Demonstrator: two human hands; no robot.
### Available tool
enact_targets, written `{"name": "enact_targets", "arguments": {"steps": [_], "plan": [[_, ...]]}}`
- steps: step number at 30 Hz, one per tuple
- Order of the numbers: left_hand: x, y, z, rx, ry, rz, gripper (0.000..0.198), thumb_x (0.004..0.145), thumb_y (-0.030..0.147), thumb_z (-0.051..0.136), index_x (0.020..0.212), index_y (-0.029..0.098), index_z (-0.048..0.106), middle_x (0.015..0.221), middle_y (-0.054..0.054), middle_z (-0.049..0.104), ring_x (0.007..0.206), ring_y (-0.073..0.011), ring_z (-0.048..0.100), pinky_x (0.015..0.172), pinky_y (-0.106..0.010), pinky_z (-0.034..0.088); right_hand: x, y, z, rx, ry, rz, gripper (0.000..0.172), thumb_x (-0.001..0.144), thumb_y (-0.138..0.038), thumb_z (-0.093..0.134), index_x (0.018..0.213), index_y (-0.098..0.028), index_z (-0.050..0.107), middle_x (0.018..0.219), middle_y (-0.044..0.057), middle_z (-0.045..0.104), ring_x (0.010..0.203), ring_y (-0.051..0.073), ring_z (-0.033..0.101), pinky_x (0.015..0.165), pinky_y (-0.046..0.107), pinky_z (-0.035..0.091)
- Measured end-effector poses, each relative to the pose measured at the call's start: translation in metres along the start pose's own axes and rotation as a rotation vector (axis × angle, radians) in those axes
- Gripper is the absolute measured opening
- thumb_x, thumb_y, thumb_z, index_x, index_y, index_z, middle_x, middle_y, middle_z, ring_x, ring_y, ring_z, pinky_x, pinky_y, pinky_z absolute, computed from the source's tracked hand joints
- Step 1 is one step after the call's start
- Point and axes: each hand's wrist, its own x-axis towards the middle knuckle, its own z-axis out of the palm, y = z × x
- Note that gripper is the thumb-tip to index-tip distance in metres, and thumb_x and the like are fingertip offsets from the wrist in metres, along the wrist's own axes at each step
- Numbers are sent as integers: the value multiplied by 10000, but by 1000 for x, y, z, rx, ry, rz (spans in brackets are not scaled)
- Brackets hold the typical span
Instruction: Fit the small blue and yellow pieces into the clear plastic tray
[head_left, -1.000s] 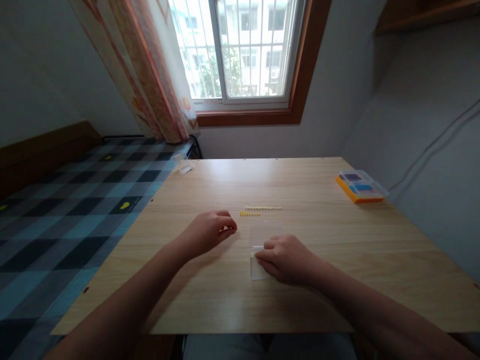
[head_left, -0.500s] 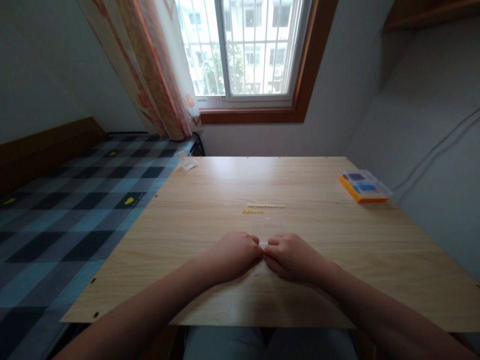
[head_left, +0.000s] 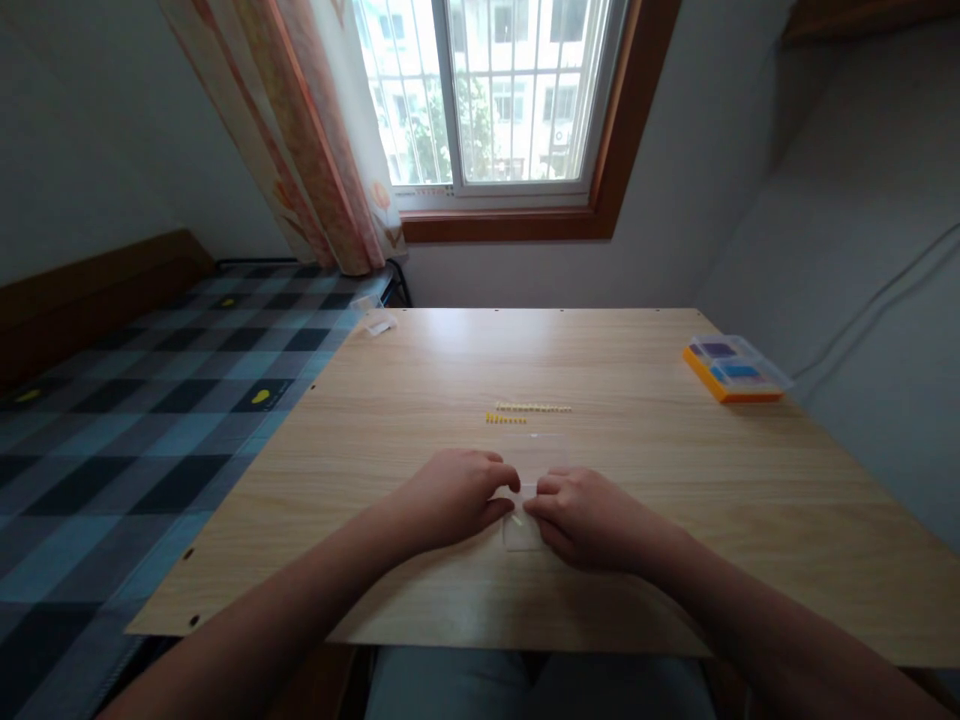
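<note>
A clear plastic box [head_left: 523,538] lies on the table in front of me, with a see-through flap like an opened lid on its far side. My left hand [head_left: 474,497] is at the box's left side, thumb and forefinger apart, with nothing visible between them. On the right side, my right hand [head_left: 574,512] has its fingers closed at the box's edge. Whatever its fingertips may pinch besides the box is hidden. Beyond the box lie a short row of small yellow pieces [head_left: 506,419] and a longer row of pale pieces [head_left: 534,407].
An orange-based case with a clear lid [head_left: 733,370] sits at the table's right edge. Another clear plastic container [head_left: 377,322] stands at the far left corner. To the left is a bed with a checked cover [head_left: 187,400]; a window [head_left: 517,100] is ahead.
My left hand has moved slightly left, away from my right hand, and its finger and thumb have parted. More of the clear box shows between the hands. The view has shifted a little.
</note>
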Motion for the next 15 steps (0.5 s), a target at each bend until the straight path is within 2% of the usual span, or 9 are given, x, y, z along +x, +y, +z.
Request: {"name": "enact_targets", "arguments": {"steps": [3,5,9,15], "plan": [[-4,-8,-9,-55,-5,11,293,930,346,692,1207,252,702,952,-23,760,794,-205,715,705,-295,495,-1,-1,-2,-11,-10,15,189,910,-133,553,904,-171,738,852,57,706,762,178,590,707,301,390],[-5,-11,-8,-76,-22,25,450,908,414,728,1316,243,645,1014,-39,765,849,-224,726,735,-303,503,-1,0,-2,-17,-12,17,178,913,-130,553,883,-165,725,854,59,706,771,178,594,712,300,388],[-6,-16,8,-95,-45,39,749,846,543,772,1472,218,520,1238,-108,729,1094,-312,704,876,-367,515,0,0,-1,-39,-25,10,150,905,-128,561,860,-154,702,869,67,706,786,183,604,709,303,383],[-9,-20,29,-93,-41,47,909,803,646,772,1530,207,446,1242,-133,710,1130,-342,678,932,-413,511,0,2,5,-74,-24,-7,130,913,-130,590,862,-162,705,859,63,701,769,181,598,686,310,363]]}}
